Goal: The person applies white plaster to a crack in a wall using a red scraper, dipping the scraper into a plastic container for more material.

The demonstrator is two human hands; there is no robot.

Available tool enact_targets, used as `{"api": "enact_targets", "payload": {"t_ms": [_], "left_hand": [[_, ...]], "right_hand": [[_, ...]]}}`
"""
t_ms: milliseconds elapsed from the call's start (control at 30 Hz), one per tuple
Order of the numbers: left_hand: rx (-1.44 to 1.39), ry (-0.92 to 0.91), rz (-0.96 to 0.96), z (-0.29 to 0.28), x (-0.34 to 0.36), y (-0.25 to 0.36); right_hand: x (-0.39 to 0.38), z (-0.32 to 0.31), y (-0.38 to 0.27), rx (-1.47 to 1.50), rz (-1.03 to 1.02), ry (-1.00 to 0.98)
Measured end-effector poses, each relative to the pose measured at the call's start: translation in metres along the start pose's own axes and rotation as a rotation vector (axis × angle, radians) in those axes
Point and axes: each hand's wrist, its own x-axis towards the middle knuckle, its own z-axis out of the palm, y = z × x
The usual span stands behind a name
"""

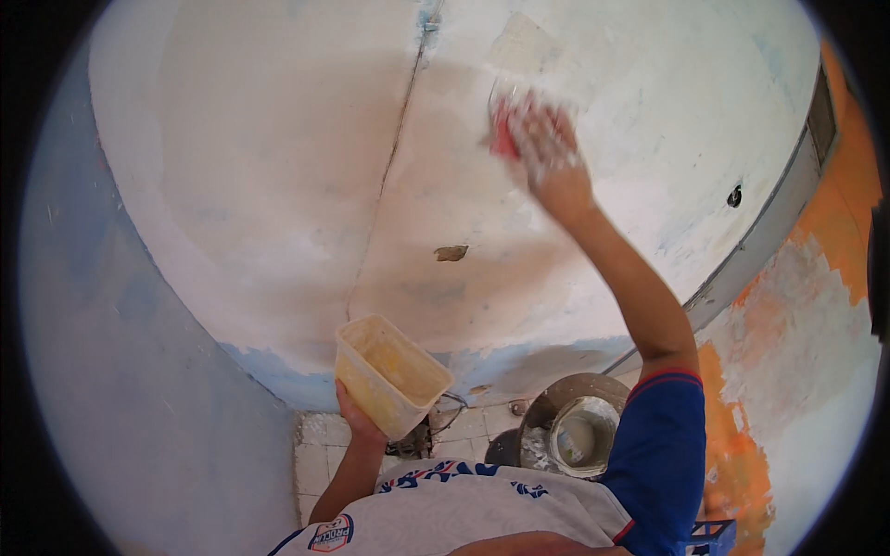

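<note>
My right hand (553,153), smeared with white filler and blurred by motion, grips a red putty scraper (502,132) against the whitish wall (306,148). Just above it a greyish patch of filler (526,44) shows on the wall. Low in front of my body, my left hand (360,415) is wrapped round the side of a pale yellow rectangular plastic tub (408,408). The tub is tilted, its open top facing up, with dried residue on the inner walls. How much filler lies inside I cannot tell.
A long crack (400,139) runs down the wall, with a small broken hole (451,252) beside it. On the tiled floor (320,463) stands a white bucket (582,437) inside a wider round container. A blue-grey wall (83,278) rises at left, a patchy orange one (742,463) at right.
</note>
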Motion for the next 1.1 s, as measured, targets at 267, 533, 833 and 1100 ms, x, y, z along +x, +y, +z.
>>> {"api": "enact_targets", "payload": {"t_ms": [267,533,833,1100], "left_hand": [[-0.007,0.018,0.0,0.0,-0.009,0.013],[-0.011,0.018,0.026,0.006,-0.002,0.008],[0.035,-0.072,0.003,0.012,0.004,-0.002],[-0.052,-0.048,-0.033,0.023,0.003,-0.006]], "right_hand": [[0.053,-0.048,0.045,0.048,0.225,0.231],[-0.019,-0.011,-0.02,0.156,0.028,-0.002],[0.056,-0.021,0.059,-0.017,0.102,0.2],[-0.012,-0.022,-0.015,0.177,-0.06,0.169]]}}
